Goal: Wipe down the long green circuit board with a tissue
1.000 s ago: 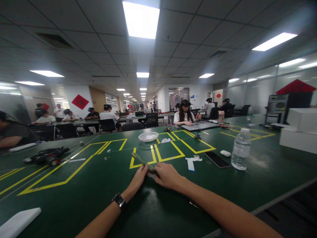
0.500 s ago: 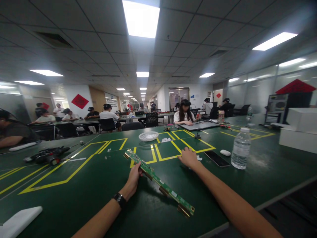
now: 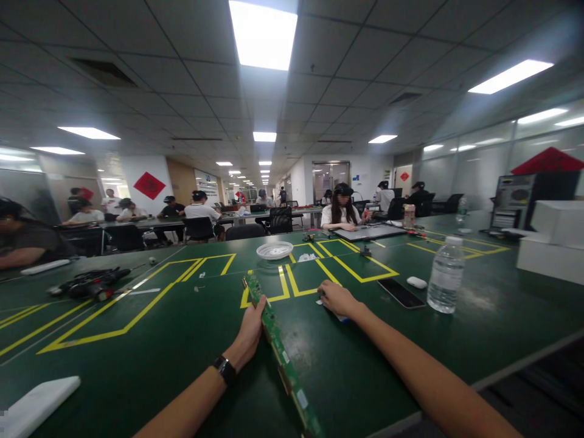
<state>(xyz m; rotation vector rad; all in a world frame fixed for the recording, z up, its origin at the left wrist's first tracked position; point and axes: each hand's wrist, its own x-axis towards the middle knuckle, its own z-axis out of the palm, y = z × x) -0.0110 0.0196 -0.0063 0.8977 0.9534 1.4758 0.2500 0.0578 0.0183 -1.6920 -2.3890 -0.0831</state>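
Observation:
My left hand [image 3: 252, 331], with a black watch on its wrist, is closed on a long narrow green circuit board [image 3: 279, 356]. The board runs from the yellow floor-tape lines toward the near table edge. My right hand [image 3: 335, 299] lies further right, fingers curled over a small white and blue strip [image 3: 340, 317] on the green table [image 3: 182, 353]; only the strip's edge shows under the hand.
A water bottle [image 3: 444, 275], a black phone [image 3: 401, 293] and a small white case [image 3: 415, 282] lie to the right. A clear dish [image 3: 274, 250] sits ahead. Black tools [image 3: 89, 284] lie left, a white block [image 3: 36, 401] near left, white boxes [image 3: 550, 240] far right. Several people sit at other tables.
The board has swung from slanting rightward to pointing toward me, still in my left hand. My right hand has come back from the far strip position, closer and leftward, with the white strip under it.

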